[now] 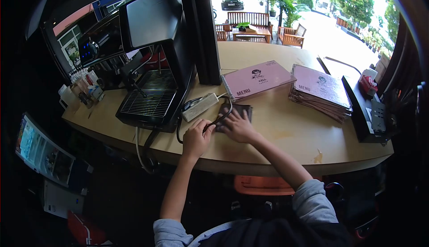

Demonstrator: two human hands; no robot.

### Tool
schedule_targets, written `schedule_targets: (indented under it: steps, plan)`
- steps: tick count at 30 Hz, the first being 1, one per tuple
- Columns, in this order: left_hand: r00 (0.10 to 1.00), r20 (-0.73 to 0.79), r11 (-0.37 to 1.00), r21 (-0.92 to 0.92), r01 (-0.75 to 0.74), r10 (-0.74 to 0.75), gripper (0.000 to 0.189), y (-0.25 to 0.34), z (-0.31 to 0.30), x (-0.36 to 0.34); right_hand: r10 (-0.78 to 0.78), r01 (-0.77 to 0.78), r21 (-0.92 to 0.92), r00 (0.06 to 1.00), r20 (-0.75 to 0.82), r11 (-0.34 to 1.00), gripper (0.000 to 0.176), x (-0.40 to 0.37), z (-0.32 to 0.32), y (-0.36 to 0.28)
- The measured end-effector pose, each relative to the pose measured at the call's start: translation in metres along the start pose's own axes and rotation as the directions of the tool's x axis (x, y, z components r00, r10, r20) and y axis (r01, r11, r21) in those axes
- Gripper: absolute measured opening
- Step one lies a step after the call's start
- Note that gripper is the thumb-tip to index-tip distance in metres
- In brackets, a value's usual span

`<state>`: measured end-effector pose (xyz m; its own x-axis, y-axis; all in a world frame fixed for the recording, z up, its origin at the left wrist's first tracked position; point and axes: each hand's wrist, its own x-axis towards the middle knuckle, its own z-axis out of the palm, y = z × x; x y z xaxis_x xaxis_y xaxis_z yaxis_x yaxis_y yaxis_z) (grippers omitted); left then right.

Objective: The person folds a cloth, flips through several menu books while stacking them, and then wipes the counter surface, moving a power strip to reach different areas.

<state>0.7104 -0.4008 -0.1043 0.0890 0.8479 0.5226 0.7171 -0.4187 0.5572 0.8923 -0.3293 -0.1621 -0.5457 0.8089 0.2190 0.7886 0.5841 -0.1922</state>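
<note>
My left hand (196, 139) is closed around a black cable (230, 111) at the near side of the counter. The cable loops up from my fingers toward a white power strip (200, 107). My right hand (239, 127) lies flat with its fingers spread on a dark folded cloth (246, 109), pressing it to the counter. Part of the cloth is hidden beneath that hand. Just beyond the cloth, a pink spiral-bound menu (259, 80) rests on the counter.
A black espresso machine (154, 21) stands to the left beside a dark post (201, 32). Stacked pink menus (321, 88) and a black tray (364, 113) are at the right. A brownish spill (317, 156) marks the wooden counter (277, 146) near its front edge.
</note>
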Motion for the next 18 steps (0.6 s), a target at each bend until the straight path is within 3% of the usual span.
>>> schedule_targets:
  steps: [2, 3, 5, 7, 9, 12, 14, 15, 18]
  plan:
    - [0.999, -0.023, 0.999, 0.013, -0.033, 0.034, 0.013, -0.002, 0.015, 0.001, -0.200, 0.200, -0.021, 0.979, 0.029, 0.980, 0.053, -0.001, 0.007, -0.017]
    - [1.000, -0.007, 1.000, -0.005, -0.013, 0.013, 0.013, -0.001, 0.022, 0.001, -0.195, 0.196, -0.019, 0.980, 0.032, 0.981, 0.053, -0.009, 0.003, -0.020]
    - [0.998, 0.060, 1.000, -0.011, 0.025, -0.024, 0.014, 0.000, 0.028, 0.001, -0.300, 0.300, 0.029, 0.933, 0.199, 0.953, 0.053, -0.025, -0.013, -0.023]
    - [0.983, 0.167, 0.997, 0.027, 0.070, -0.074, 0.017, -0.001, 0.035, 0.003, -0.315, 0.309, 0.062, 0.940, 0.132, 0.949, 0.054, -0.046, -0.013, -0.011]
    - [0.986, 0.158, 0.999, 0.023, 0.044, -0.047, 0.020, 0.002, 0.042, 0.009, -0.316, 0.313, 0.077, 0.948, 0.036, 0.947, 0.055, -0.066, -0.018, 0.004]
    - [0.982, 0.190, 0.997, 0.073, -0.008, -0.006, 0.029, 0.005, 0.042, 0.029, -0.229, 0.229, 0.011, 0.973, 0.029, 0.973, 0.056, -0.088, -0.027, 0.027]
    - [0.968, 0.247, 0.997, -0.069, -0.034, 0.050, 0.034, -0.007, 0.039, 0.050, -0.200, 0.200, 0.004, 0.979, 0.040, 0.980, 0.056, -0.093, -0.032, 0.030]
    - [0.986, 0.162, 0.997, -0.064, -0.029, 0.039, 0.038, -0.013, 0.037, 0.063, -0.199, 0.199, 0.013, 0.979, 0.032, 0.980, 0.056, -0.094, -0.029, 0.032]
    - [0.992, -0.011, 0.940, 0.320, -0.118, 0.129, 0.059, -0.059, 0.032, 0.093, -0.179, 0.178, 0.031, 0.983, 0.036, 0.983, 0.056, -0.095, -0.030, 0.030]
